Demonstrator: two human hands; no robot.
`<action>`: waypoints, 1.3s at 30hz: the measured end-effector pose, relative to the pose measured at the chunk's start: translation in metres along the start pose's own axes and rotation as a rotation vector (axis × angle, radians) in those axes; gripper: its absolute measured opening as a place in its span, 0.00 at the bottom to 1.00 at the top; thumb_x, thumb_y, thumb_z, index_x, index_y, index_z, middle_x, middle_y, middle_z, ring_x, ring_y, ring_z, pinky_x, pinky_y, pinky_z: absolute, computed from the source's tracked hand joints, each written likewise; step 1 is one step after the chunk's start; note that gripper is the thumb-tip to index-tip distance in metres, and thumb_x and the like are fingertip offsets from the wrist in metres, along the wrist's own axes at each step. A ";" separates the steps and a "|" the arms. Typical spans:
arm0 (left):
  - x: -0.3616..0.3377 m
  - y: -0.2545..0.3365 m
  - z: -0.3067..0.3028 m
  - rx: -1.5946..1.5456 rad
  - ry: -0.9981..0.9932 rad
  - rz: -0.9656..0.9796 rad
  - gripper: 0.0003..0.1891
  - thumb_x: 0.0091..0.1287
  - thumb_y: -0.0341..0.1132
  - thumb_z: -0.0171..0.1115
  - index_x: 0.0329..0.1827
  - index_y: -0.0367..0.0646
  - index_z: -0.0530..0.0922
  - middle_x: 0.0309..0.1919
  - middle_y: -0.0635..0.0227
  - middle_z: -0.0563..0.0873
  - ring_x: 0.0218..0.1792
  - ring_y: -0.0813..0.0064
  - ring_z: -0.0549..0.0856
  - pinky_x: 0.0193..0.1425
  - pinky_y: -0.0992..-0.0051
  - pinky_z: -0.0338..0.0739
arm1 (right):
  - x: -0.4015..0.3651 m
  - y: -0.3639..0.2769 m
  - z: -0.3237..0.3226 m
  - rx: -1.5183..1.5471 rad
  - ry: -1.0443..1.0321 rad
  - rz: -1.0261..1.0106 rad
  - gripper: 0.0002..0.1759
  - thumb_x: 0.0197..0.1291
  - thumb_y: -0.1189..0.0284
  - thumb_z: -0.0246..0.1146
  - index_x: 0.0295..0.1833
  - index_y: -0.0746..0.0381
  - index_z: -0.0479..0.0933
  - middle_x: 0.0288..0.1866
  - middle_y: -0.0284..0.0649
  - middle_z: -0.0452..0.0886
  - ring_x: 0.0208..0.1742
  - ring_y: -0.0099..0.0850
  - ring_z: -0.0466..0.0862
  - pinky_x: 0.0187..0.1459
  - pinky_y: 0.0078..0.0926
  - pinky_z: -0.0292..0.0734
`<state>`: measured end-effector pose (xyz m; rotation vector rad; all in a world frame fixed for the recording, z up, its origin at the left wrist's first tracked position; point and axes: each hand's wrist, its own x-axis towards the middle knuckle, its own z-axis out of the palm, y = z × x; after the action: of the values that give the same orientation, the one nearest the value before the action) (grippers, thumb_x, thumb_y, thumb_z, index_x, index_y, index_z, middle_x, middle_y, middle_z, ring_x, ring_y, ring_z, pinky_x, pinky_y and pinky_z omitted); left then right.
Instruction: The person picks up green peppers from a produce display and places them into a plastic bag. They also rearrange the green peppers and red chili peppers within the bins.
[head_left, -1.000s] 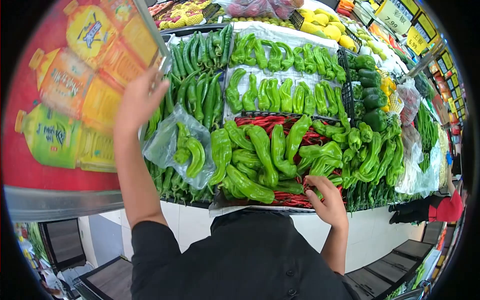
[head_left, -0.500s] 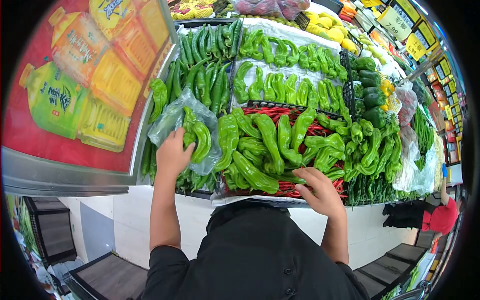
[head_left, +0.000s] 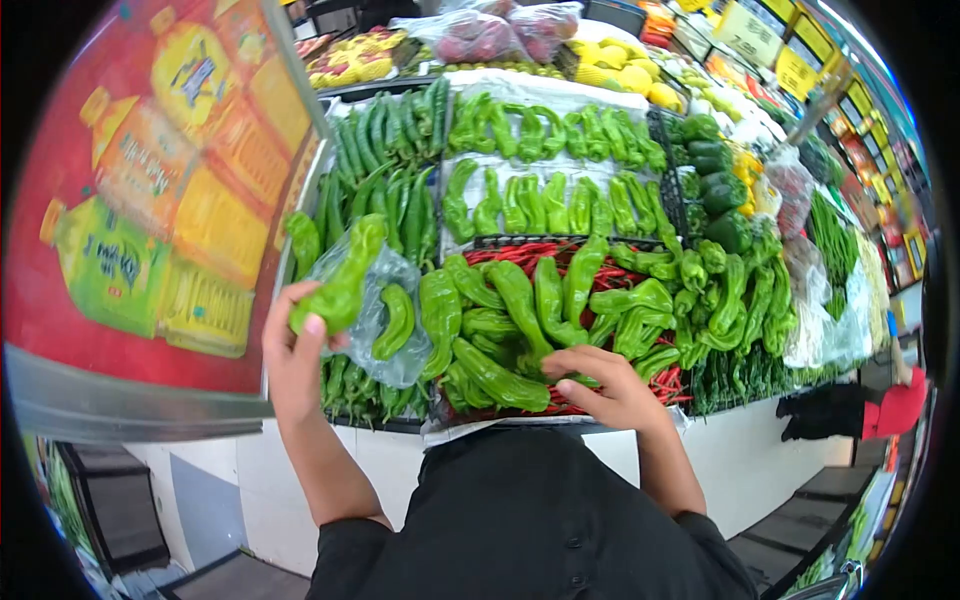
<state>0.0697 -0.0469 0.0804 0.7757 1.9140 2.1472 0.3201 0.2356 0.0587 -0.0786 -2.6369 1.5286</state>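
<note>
We now have the long green pepper [head_left: 350, 272] lifted off the plastic bag [head_left: 402, 273], gripped in our left hand [head_left: 298, 350]; one curved pepper [head_left: 397, 325] stays, right of that hand. Our half-open right hand [head_left: 602, 385], apparently empty, is beside heaped peppers [head_left: 500, 374].

Bright, even light | highlights on peppers [head_left: 500, 375] | fisheye bending, black corners | price sign [head_left: 748, 35] blurred

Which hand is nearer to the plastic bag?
Left. The left hand is at the left edge of the plastic bag; the right hand is farther right, beside green peppers.
</note>
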 end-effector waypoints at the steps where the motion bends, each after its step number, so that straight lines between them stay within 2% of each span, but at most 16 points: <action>1: -0.003 -0.007 0.009 -0.052 -0.080 -0.025 0.23 0.70 0.42 0.67 0.61 0.35 0.75 0.40 0.65 0.86 0.34 0.77 0.85 0.38 0.77 0.78 | 0.005 -0.003 0.004 0.108 0.010 0.006 0.21 0.71 0.71 0.63 0.66 0.65 0.76 0.57 0.48 0.84 0.57 0.41 0.85 0.58 0.37 0.80; 3: -0.014 -0.014 0.046 -0.192 -0.313 -0.094 0.25 0.67 0.37 0.70 0.63 0.36 0.73 0.50 0.62 0.83 0.44 0.73 0.86 0.47 0.73 0.84 | 0.012 -0.004 0.014 0.313 0.056 0.016 0.24 0.72 0.71 0.63 0.71 0.66 0.72 0.60 0.48 0.83 0.59 0.38 0.84 0.61 0.37 0.79; 4: -0.024 -0.016 0.069 -0.260 -0.387 -0.221 0.25 0.66 0.32 0.71 0.63 0.36 0.72 0.53 0.63 0.82 0.53 0.73 0.84 0.54 0.72 0.82 | 0.016 -0.001 0.020 0.414 0.083 0.012 0.27 0.73 0.71 0.62 0.73 0.67 0.69 0.62 0.48 0.82 0.62 0.37 0.83 0.63 0.36 0.78; 6: -0.035 -0.043 0.101 -0.117 -0.599 -0.162 0.26 0.66 0.32 0.73 0.64 0.38 0.73 0.55 0.64 0.81 0.60 0.73 0.80 0.68 0.70 0.73 | 0.019 0.002 0.029 0.588 0.120 0.018 0.32 0.74 0.71 0.62 0.78 0.69 0.61 0.68 0.48 0.77 0.68 0.35 0.78 0.69 0.36 0.73; 10: -0.046 -0.044 0.139 0.110 -0.683 -0.125 0.26 0.65 0.32 0.74 0.63 0.35 0.74 0.53 0.61 0.82 0.52 0.73 0.83 0.57 0.72 0.77 | 0.014 0.018 0.039 0.758 0.246 0.137 0.37 0.73 0.70 0.65 0.78 0.73 0.56 0.71 0.48 0.73 0.71 0.31 0.74 0.72 0.34 0.69; 13: -0.038 -0.038 0.146 0.294 -0.705 0.029 0.25 0.64 0.36 0.73 0.61 0.34 0.77 0.53 0.52 0.83 0.53 0.56 0.86 0.57 0.63 0.80 | 0.011 0.030 0.043 0.783 0.319 0.148 0.36 0.70 0.70 0.68 0.76 0.72 0.60 0.69 0.46 0.75 0.67 0.29 0.77 0.68 0.30 0.72; 16: -0.032 -0.042 0.151 0.382 -0.681 0.178 0.23 0.64 0.36 0.72 0.58 0.33 0.78 0.53 0.51 0.83 0.51 0.51 0.86 0.55 0.60 0.80 | 0.013 0.028 0.042 0.734 0.319 0.158 0.34 0.70 0.70 0.68 0.75 0.70 0.61 0.67 0.42 0.74 0.67 0.28 0.74 0.67 0.31 0.70; 20: -0.013 -0.040 0.155 0.382 -0.668 0.189 0.21 0.63 0.35 0.73 0.55 0.32 0.80 0.48 0.53 0.84 0.48 0.55 0.86 0.51 0.62 0.81 | 0.016 0.031 0.036 0.627 0.333 0.171 0.31 0.72 0.69 0.66 0.73 0.69 0.63 0.65 0.43 0.77 0.64 0.27 0.77 0.65 0.30 0.73; 22: 0.010 -0.034 0.157 0.364 -0.668 0.151 0.20 0.62 0.35 0.73 0.53 0.31 0.80 0.45 0.54 0.84 0.46 0.57 0.86 0.48 0.64 0.81 | 0.016 0.037 0.033 0.575 0.341 0.171 0.30 0.73 0.67 0.66 0.73 0.69 0.65 0.62 0.46 0.80 0.61 0.28 0.80 0.62 0.30 0.76; 23: 0.026 -0.040 0.159 0.340 -0.602 0.246 0.18 0.62 0.34 0.73 0.51 0.31 0.81 0.41 0.55 0.84 0.42 0.60 0.85 0.45 0.67 0.80 | 0.016 0.036 0.030 0.597 0.345 0.179 0.28 0.74 0.68 0.63 0.73 0.68 0.65 0.63 0.44 0.80 0.62 0.28 0.79 0.64 0.31 0.75; 24: 0.044 -0.040 0.162 0.366 -0.534 0.242 0.16 0.61 0.30 0.72 0.51 0.34 0.82 0.40 0.63 0.83 0.40 0.69 0.82 0.46 0.71 0.78 | 0.014 0.032 0.027 0.618 0.348 0.189 0.26 0.75 0.70 0.61 0.73 0.67 0.65 0.64 0.43 0.79 0.63 0.28 0.79 0.65 0.31 0.74; 25: 0.069 -0.046 0.159 0.420 -0.524 0.219 0.16 0.63 0.30 0.71 0.52 0.33 0.82 0.40 0.63 0.83 0.39 0.71 0.81 0.46 0.71 0.78 | 0.013 0.031 0.025 0.640 0.349 0.200 0.24 0.76 0.71 0.59 0.73 0.66 0.66 0.65 0.42 0.78 0.64 0.28 0.78 0.67 0.31 0.73; 28: 0.148 -0.052 0.168 0.568 -0.421 0.293 0.16 0.66 0.32 0.71 0.54 0.34 0.82 0.43 0.57 0.87 0.40 0.65 0.86 0.45 0.68 0.81 | 0.005 0.044 0.024 0.625 0.346 0.243 0.21 0.77 0.72 0.59 0.70 0.66 0.69 0.64 0.42 0.80 0.63 0.28 0.80 0.66 0.31 0.75; 31: 0.241 -0.103 0.185 0.479 -0.441 0.154 0.17 0.69 0.35 0.68 0.55 0.31 0.81 0.47 0.50 0.90 0.49 0.59 0.90 0.55 0.65 0.82 | 0.000 0.052 0.024 0.614 0.378 0.252 0.20 0.75 0.68 0.62 0.66 0.66 0.74 0.57 0.41 0.85 0.55 0.26 0.83 0.59 0.29 0.77; 34: 0.333 -0.181 0.200 0.592 -0.444 0.074 0.18 0.68 0.37 0.68 0.53 0.32 0.83 0.46 0.49 0.90 0.48 0.58 0.90 0.55 0.64 0.82 | 0.000 0.060 0.023 0.612 0.382 0.236 0.18 0.75 0.69 0.62 0.65 0.65 0.76 0.55 0.39 0.86 0.54 0.25 0.84 0.59 0.29 0.78; 39: 0.397 -0.263 0.225 0.807 -0.327 -0.098 0.21 0.63 0.43 0.71 0.49 0.32 0.86 0.47 0.46 0.90 0.50 0.53 0.89 0.57 0.61 0.82 | 0.003 0.057 0.013 0.603 0.390 0.256 0.17 0.75 0.70 0.62 0.63 0.66 0.77 0.53 0.39 0.86 0.53 0.26 0.83 0.58 0.29 0.78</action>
<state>-0.2181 0.3722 -0.0561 1.0296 2.5314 1.0456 0.3153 0.2526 0.0033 -0.6131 -1.8436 2.0653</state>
